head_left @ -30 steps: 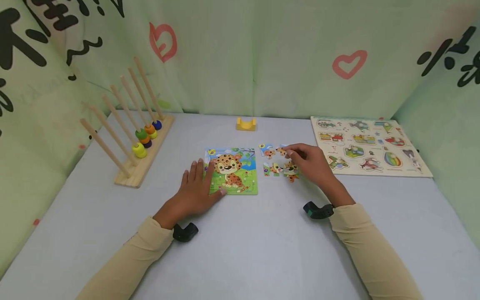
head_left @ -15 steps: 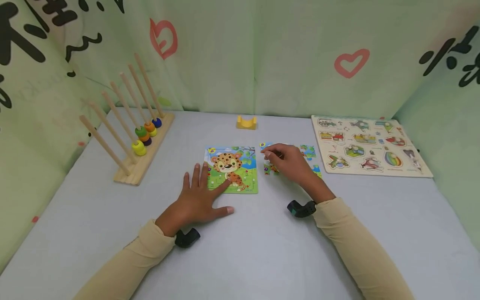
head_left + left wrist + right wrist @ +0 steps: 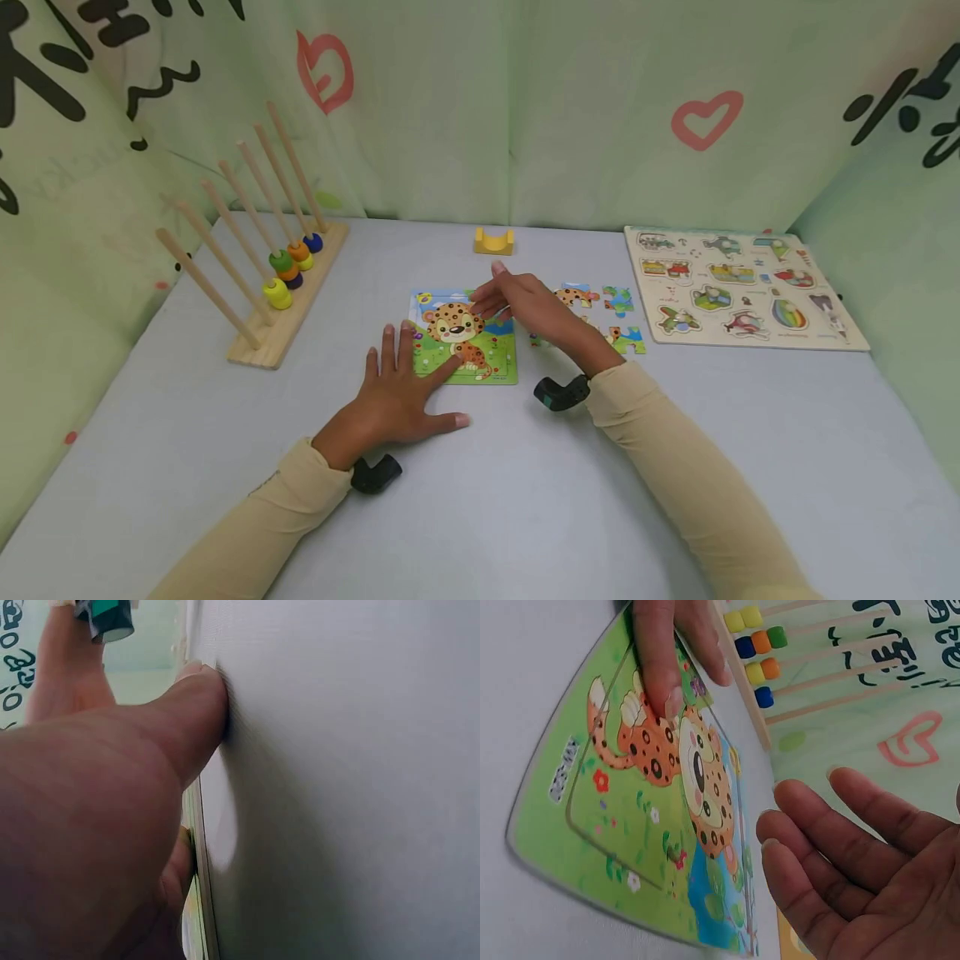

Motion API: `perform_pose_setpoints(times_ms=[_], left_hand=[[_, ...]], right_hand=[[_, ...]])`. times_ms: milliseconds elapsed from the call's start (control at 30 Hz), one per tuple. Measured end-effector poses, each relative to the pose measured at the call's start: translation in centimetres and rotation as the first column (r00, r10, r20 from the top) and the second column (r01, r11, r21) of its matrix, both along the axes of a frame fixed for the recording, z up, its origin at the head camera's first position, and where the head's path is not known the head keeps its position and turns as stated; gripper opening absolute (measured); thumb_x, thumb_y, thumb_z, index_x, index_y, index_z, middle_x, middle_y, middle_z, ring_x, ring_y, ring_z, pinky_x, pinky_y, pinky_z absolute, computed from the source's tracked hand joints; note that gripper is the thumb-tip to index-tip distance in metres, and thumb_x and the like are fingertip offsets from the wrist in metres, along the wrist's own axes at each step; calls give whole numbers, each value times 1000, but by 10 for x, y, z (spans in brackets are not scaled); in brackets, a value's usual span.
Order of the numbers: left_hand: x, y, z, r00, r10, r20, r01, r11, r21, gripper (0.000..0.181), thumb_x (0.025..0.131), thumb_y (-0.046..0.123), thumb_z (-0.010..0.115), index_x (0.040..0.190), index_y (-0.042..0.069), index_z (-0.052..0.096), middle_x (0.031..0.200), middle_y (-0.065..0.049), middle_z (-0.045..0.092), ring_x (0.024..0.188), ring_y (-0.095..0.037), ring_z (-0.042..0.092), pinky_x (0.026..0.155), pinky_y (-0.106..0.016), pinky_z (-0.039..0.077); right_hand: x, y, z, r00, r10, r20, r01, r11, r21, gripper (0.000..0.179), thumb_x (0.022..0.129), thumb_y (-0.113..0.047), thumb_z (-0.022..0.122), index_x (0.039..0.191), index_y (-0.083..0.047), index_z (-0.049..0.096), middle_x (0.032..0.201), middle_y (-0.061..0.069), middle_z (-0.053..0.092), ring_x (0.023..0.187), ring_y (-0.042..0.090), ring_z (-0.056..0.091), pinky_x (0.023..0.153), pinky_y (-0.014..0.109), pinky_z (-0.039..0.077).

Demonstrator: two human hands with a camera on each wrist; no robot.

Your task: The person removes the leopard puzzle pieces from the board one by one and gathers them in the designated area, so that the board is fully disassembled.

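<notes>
A pale worktop [image 3: 487, 517] spreads below light green cloth walls [image 3: 585, 125]; nearest, two beige sleeves [image 3: 262, 508] run out of sight at the bottom edge. The left hand [image 3: 397, 408] has its grip spread wide, its index fingertip resting on the leopard picture board [image 3: 491, 346] and its fingers covering part of that board's left side; the left wrist view reduces the board to a sliver behind the hand. The right hand [image 3: 528, 308], its grip loose with fingers extended, hovers over the board's upper right corner, hiding it. Just right of the board lie jigsaw pieces [image 3: 618, 301], some screened by the right hand and wrist, so their number cannot be told. Beyond are a peg rack [image 3: 300, 308] at left, a wooden inset puzzle [image 3: 708, 329] at right, its small prints hard to read, and a yellow block [image 3: 493, 243]. Black lettering [image 3: 885, 104] on the cloth is cut off at both sides.
</notes>
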State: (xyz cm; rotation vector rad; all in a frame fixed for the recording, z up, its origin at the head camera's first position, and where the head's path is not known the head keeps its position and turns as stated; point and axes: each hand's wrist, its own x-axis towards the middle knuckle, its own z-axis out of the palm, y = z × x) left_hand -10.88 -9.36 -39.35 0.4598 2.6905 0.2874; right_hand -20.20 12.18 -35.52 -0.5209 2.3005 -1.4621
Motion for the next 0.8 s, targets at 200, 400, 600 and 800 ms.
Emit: perform_pose_setpoints(times_ms=[200, 400, 600, 800], left_hand=[[0, 0, 2, 1000, 6, 14, -6, 1000, 7, 89, 80, 77, 52, 154, 37, 23, 156, -29, -16, 138, -50, -21, 107, -67, -4], [-1, -1, 2, 1000, 0, 12, 0, 1000, 0, 90, 80, 79, 50, 154, 38, 22, 156, -30, -15, 138, -50, -21, 107, -67, -3], [-1, -1, 0, 1000, -6, 0, 6, 1000, -6, 90, 80, 80, 48, 154, 39, 21, 156, -29, -14, 139, -50, -20, 107, -67, -3], [-1, -1, 0, 1000, -4, 8, 4, 1000, -12, 90, 79, 81, 48, 154, 40, 20, 156, -29, -12, 139, -49, -19, 107, -67, -2]], right_hand=[[-5, -19, -2, 995, 57, 80, -54, 998, -44, 72, 106, -50, 17, 118, 3, 65, 113, 15, 68, 106, 28, 63, 92, 46, 47], [-8, -36, -4, 986, 107, 124, -97, 992, -78, 75, 105, -53, 15, 120, 4, 63, 114, 16, 68, 109, 28, 63, 94, 44, 47], [-7, -46, -8, 981, 134, 141, -122, 988, -94, 75, 105, -52, 14, 122, 5, 60, 117, 19, 65, 110, 29, 62, 95, 40, 47], [-5, -50, -9, 980, 134, 144, -124, 989, -81, 74, 105, -51, 12, 121, 2, 61, 117, 18, 65, 109, 30, 63, 94, 41, 48]])
